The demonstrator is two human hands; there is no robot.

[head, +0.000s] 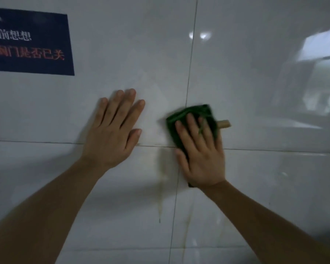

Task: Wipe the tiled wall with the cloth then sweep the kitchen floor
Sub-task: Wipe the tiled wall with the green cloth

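Note:
A glossy white tiled wall [255,92] fills the view. My right hand [200,151] presses a folded dark green cloth [191,113] flat against the wall, over the crossing of two grout lines, with its fingers straight. A small tan tag [224,124] sticks out from the cloth's right side. My left hand [114,128] rests flat on the tile to the left of the cloth, fingers spread and holding nothing. Yellowish drip streaks [160,197] run down the tile below the two hands.
A dark blue sign with white and red characters [29,44] is stuck on the wall at the upper left. Bright reflections of a window show in the tiles [320,50] at the right.

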